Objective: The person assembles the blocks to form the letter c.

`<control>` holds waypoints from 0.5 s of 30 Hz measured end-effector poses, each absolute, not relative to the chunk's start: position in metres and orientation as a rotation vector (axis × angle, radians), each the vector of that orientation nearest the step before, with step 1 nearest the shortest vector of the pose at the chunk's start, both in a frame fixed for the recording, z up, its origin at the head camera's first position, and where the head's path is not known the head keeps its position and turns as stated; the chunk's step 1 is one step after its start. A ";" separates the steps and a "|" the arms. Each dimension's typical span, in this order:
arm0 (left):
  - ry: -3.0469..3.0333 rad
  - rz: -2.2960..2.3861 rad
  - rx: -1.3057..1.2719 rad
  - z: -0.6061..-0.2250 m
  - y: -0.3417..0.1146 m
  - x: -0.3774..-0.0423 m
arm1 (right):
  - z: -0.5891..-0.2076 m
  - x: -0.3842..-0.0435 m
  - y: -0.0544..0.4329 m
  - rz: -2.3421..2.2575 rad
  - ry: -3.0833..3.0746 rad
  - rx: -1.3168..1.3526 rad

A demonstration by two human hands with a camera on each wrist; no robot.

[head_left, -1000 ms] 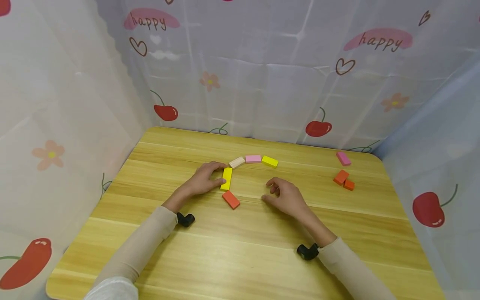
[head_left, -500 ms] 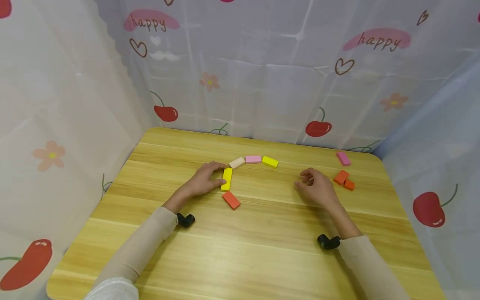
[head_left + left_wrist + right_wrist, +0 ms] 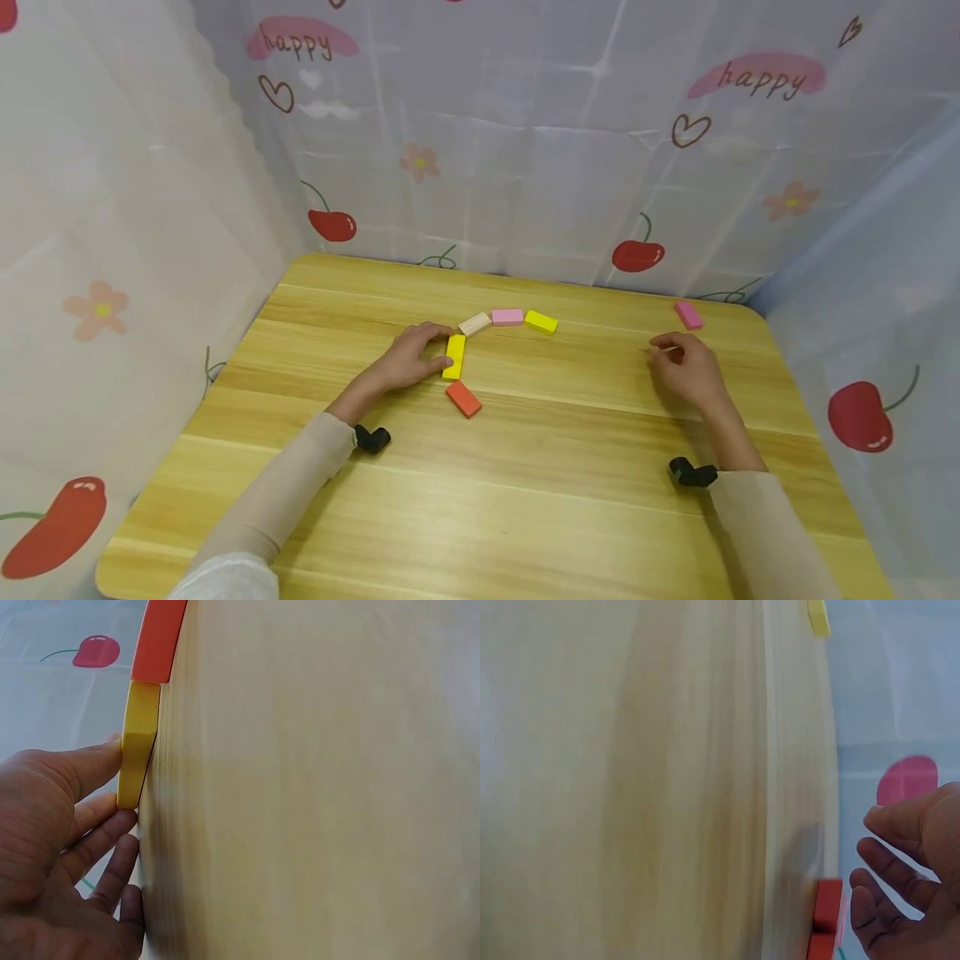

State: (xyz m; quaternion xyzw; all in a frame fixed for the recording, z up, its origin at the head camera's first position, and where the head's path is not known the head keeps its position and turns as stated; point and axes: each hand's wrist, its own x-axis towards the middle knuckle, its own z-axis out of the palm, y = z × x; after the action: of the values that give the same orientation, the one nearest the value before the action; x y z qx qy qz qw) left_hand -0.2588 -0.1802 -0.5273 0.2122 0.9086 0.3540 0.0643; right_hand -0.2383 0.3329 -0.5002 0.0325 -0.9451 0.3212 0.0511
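Blocks in the bent row: red block (image 3: 463, 399), yellow block (image 3: 456, 347), wood block (image 3: 475, 324), pink block (image 3: 507, 317) and far yellow block (image 3: 541, 322) are lying on the table (image 3: 525, 483).
Left hand (image 3: 405, 358): thumb and fingers are pinching the yellow block; pushing too hard could bump the red block or the wood block.
Right hand (image 3: 690, 369): hovering, fingers loosely bent, thumb apart, seeming to hold nothing.
Under it: upper red piece (image 3: 827, 904) and lower red piece (image 3: 822, 946) are sitting close together, so grabbing one could knock the other.
Lone pink block (image 3: 687, 315): lying near the table's back edge; a stray finger could nudge it off.
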 end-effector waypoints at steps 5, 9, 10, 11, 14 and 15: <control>2.732 1.068 0.625 -0.527 -0.180 -0.258 | -0.502 -0.244 0.354 0.884 -2.808 0.152; 2.732 1.068 0.625 -0.528 -0.181 -0.259 | -0.495 -0.249 0.367 0.878 -2.898 0.063; 2.734 1.067 0.626 -0.528 -0.181 -0.259 | -0.493 -0.250 0.370 0.881 -2.943 0.030; 2.735 1.067 0.626 -0.527 -0.181 -0.259 | -0.490 -0.252 0.373 0.890 -2.989 -0.002; 2.742 1.062 0.633 -0.526 -0.181 -0.259 | -0.483 -0.257 0.380 0.900 -3.089 -0.019; 2.744 1.061 0.637 -0.526 -0.181 -0.259 | -0.482 -0.258 0.381 0.900 -3.108 -0.010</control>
State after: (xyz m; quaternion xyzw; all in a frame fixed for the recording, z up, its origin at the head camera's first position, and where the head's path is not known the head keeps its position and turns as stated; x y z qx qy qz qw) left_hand -0.2590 -0.1813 -0.5262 0.2111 0.9096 0.3517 0.0657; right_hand -0.2580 0.3808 -0.4823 -0.0030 -0.9594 0.2779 -0.0472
